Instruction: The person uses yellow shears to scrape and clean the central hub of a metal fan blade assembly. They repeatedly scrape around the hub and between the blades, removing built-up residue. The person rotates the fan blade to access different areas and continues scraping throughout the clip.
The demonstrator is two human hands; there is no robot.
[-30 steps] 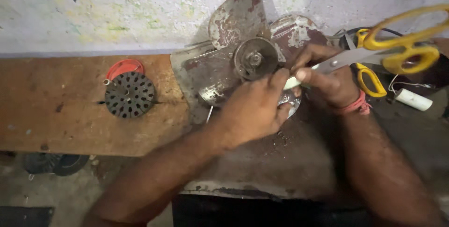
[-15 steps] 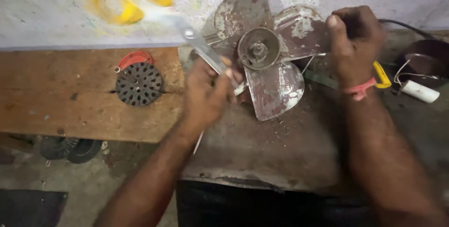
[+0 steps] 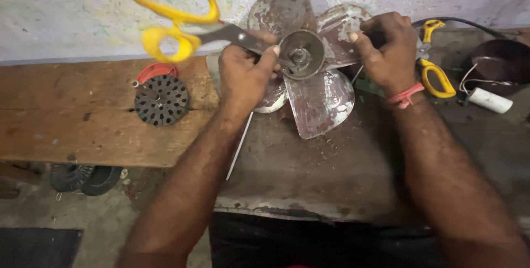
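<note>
Scissors (image 3: 182, 22), upper left: yellow handles, dark grey blades.
Fan blades (image 3: 317, 99), centre: silver, blotched rust-brown.
Perforated disc (image 3: 162, 100), left: black, red rim behind.
Wristband (image 3: 404, 94), right: pink-red.

Fan blade assembly (image 3: 317, 75) at centre rear of counter (image 3: 331, 174), close against wall (image 3: 83, 8). Left hand (image 3: 243, 77) at left edge of fan hub, closed round scissors (image 3: 182, 25), handles out to upper left over wooden bench (image 3: 66, 113). Right hand (image 3: 389, 50) on right-hand blade. Slotted rotor core (image 3: 162, 99) on bench, left of fan; round cap (image 3: 156, 71) just behind it, touching. Pliers (image 3: 433, 66) right of right hand; bowl (image 3: 499, 61) at far right; small cylinder (image 3: 490, 101) before bowl. Round parts (image 3: 83, 178) on floor below bench.
</note>
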